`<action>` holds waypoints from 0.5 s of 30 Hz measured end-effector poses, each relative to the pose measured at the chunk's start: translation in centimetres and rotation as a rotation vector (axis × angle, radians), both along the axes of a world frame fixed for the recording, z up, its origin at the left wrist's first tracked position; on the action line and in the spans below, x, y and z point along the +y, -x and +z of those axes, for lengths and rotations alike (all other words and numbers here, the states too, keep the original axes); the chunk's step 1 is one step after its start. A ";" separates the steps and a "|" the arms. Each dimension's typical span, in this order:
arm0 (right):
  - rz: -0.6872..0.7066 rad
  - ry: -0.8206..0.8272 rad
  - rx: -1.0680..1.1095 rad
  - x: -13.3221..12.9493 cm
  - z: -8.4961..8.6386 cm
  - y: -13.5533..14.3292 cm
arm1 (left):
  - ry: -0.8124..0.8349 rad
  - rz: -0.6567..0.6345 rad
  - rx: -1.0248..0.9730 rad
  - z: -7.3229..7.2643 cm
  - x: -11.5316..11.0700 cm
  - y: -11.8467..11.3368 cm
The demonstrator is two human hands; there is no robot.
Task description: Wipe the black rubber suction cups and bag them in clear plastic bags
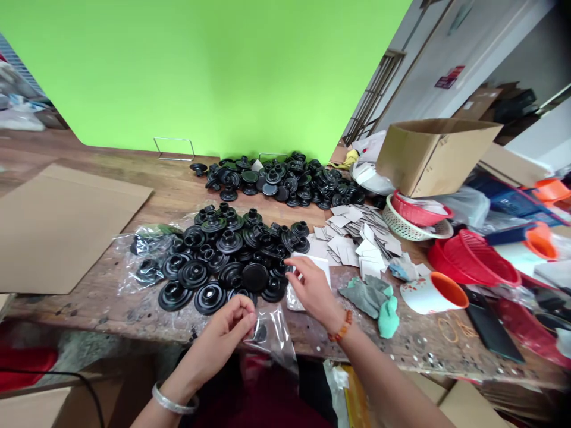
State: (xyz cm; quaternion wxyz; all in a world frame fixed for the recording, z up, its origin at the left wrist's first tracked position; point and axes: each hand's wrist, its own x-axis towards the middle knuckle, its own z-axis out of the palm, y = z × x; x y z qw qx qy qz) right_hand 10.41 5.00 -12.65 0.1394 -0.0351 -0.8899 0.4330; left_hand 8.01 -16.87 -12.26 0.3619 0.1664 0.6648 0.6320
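Note:
My left hand (232,327) is closed at the table's front edge, its fingers curled onto the side of a clear plastic bag (281,336). The bag hangs partly over the edge. My right hand (312,288) reaches in with thumb and fingers apart, beside the near pile of black round plastic parts (227,241); whether a fingertip touches one, I cannot tell. These parts are flat discs with a short raised stem. Under my right hand lies a stack of clear bags (328,267), partly covered by the hand.
A second heap of black discs (285,181) lies before a green panel (214,71). Grey-white square cards (361,238) spread at right, near rags (368,297), an orange-lined white cup (414,294), baskets (401,220) and a carton (410,160). Flat cardboard (62,226) covers the left.

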 end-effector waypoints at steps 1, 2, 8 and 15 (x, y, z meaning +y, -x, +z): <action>0.004 -0.109 0.049 0.3 -0.5 0.8 | 0.011 -0.005 0.037 0.0 0.1 0.1; 0.025 -0.184 0.061 0.6 -1.1 1.4 | 0.019 -0.012 0.067 0.1 0.3 0.1; -0.004 -0.249 0.066 1.7 -0.7 1.8 | 0.074 0.002 0.235 0.5 0.3 0.1; -0.133 0.446 -0.160 -0.6 4.5 -1.3 | 0.124 -0.017 0.552 1.7 2.3 -0.5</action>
